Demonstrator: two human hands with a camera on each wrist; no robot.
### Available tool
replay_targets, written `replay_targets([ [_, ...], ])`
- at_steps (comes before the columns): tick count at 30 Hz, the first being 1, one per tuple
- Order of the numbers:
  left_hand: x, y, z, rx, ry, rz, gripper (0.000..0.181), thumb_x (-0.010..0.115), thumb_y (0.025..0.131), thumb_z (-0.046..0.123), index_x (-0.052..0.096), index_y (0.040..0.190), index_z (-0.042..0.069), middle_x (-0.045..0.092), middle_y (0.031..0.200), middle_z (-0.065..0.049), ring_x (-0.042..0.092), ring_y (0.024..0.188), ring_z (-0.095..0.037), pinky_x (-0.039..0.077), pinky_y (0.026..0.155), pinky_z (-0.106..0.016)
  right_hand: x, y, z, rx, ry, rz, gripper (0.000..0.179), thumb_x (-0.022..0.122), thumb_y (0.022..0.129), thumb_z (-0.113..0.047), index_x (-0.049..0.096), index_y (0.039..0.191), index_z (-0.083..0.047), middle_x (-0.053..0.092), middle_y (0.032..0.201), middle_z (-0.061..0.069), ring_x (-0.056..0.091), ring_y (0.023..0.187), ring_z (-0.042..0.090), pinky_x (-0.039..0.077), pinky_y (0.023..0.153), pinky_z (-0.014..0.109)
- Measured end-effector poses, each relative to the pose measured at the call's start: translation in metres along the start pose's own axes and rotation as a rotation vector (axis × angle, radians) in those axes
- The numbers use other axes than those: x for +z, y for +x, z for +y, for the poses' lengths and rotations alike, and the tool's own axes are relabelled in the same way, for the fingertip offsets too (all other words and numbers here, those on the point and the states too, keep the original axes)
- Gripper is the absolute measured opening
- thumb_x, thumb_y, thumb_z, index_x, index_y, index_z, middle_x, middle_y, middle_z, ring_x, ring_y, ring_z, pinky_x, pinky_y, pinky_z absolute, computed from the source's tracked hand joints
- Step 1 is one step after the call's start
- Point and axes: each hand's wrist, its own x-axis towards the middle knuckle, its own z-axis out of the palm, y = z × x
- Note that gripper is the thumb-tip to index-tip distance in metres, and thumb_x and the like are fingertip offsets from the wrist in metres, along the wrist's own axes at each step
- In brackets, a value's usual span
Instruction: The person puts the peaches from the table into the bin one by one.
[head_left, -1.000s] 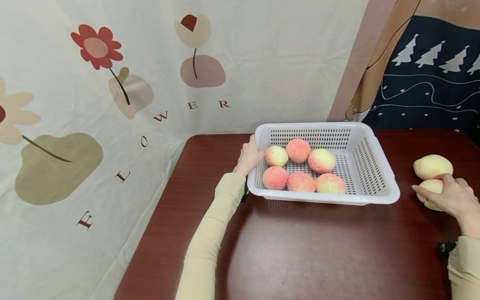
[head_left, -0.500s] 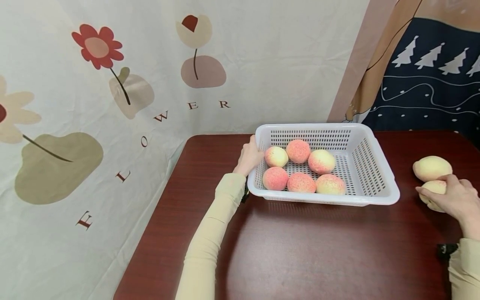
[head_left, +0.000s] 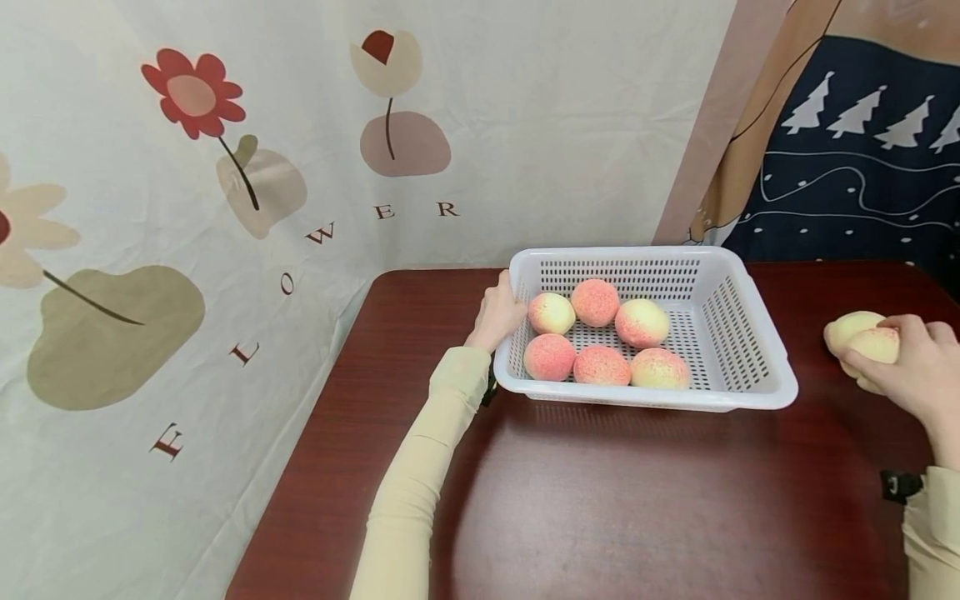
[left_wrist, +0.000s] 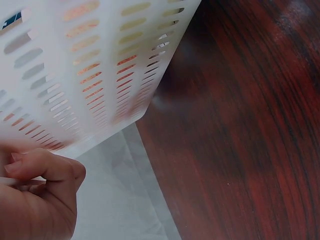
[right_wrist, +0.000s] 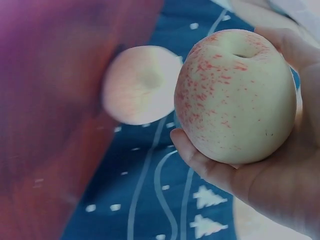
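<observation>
My left hand point(head_left: 498, 315) grips the left rim of a white perforated plastic basket point(head_left: 757, 333); in the left wrist view the fingers point(left_wrist: 45, 167) curl over the rim. Several pink-and-yellow peaches lie in the basket, toward its left side, among them a red one point(head_left: 550, 357) and a yellowish one point(head_left: 660, 368). At the far right, my right hand point(head_left: 918, 367) holds a pale yellow peach point(right_wrist: 237, 100) flecked with red, thumb and fingers around its sides. Another peach point(right_wrist: 142, 85) sits on the table behind it, partly covered by the held one in the head view.
The dark red-brown table point(head_left: 637, 500) carries the basket near its back edge. A white curtain point(head_left: 562, 125) printed with flowers hangs behind and at the left. A navy cloth point(head_left: 847, 192) with white trees hangs at the back right.
My right hand has raised its peach from the table, up and slightly right in the head view, so it now overlaps the other peach. The left hand and basket stay put.
</observation>
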Motion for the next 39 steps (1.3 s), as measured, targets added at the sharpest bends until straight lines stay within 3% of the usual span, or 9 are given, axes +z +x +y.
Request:
replay_targets([
  [9,0.000,0.001,-0.001,0.004,-0.011,-0.001,0.058,0.050,0.090,0.011,0.028,0.143,0.012,0.062,0.109,-0.019,0.068,0.083,-0.028,0.051,0.058,-0.032,-0.019,0.002,-0.047,-0.074,-0.026,-0.001,0.068,0.061,0.086,-0.040,0.036,0.127,0.008,0.030,0.122,0.038,0.034,0.095,0.051,0.036,0.066,0.061],
  [17,-0.002,0.000,0.000,0.021,-0.006,0.009,0.054,0.050,0.089,0.011,0.032,0.140,0.011,0.063,0.107,-0.018,0.067,0.084,-0.028,0.051,0.060,-0.033,-0.026,0.003,-0.083,-0.163,-0.012,-0.067,0.065,0.062,0.086,-0.039,0.038,0.127,0.005,0.028,0.127,0.037,0.035,0.092,0.049,0.041,0.065,0.060],
  [27,-0.002,0.000,0.000,0.022,-0.022,0.007,0.052,0.050,0.089,0.012,0.033,0.138,0.011,0.063,0.107,-0.017,0.067,0.084,-0.027,0.051,0.060,-0.033,-0.010,0.004,-0.110,-0.405,-0.023,-0.139,0.064,0.069,0.082,-0.034,0.044,0.125,0.007,0.038,0.119,0.033,0.038,0.096,0.048,0.042,0.074,0.060],
  [32,-0.002,0.000,0.000,0.018,-0.021,0.005,0.053,0.050,0.090,0.012,0.032,0.140,0.012,0.063,0.108,-0.017,0.067,0.084,-0.027,0.050,0.060,-0.032,0.001,0.004,-0.119,-0.462,-0.039,-0.179,0.063,0.071,0.081,-0.034,0.047,0.124,0.004,0.041,0.119,0.032,0.042,0.100,0.049,0.043,0.079,0.062],
  [39,-0.002,-0.002,0.001,0.016,-0.042,-0.005,0.053,0.050,0.090,0.012,0.032,0.139,0.012,0.063,0.107,-0.016,0.068,0.083,-0.027,0.051,0.060,-0.033,0.013,0.003,-0.124,-0.545,-0.064,-0.211,0.052,0.071,0.079,-0.032,0.053,0.116,0.000,0.046,0.115,0.027,0.049,0.096,0.049,0.046,0.076,0.059],
])
